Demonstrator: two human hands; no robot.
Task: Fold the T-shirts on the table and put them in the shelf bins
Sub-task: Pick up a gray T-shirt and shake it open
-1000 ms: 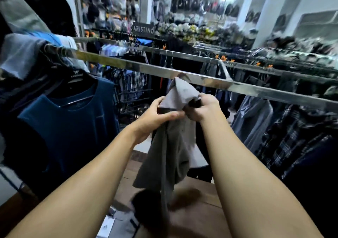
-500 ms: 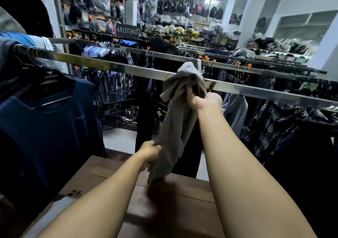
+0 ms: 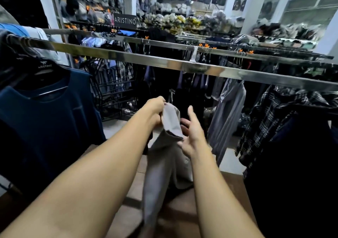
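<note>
A grey T-shirt [image 3: 164,166] hangs bunched in the air over the brown wooden table [image 3: 182,214]. My left hand [image 3: 155,109] grips its top end, with the fabric sticking up past the fingers. Just to the right, my right hand [image 3: 192,133] is spread, thumb up and fingers loose. It touches the shirt's side near a hem without gripping it. The shirt's lower part drapes down between my forearms toward the table. No shelf bins are in view.
A chrome clothes rail [image 3: 182,66] crosses in front of me at chest height. A dark blue T-shirt on a hanger [image 3: 45,120] hangs at the left. Plaid and grey shirts [image 3: 270,120] hang at the right. More racks stand behind.
My right hand came down from the shirt's top and let go of it. My left hand rose from the lower edge and now holds the upper end. The shirt hangs lower.
</note>
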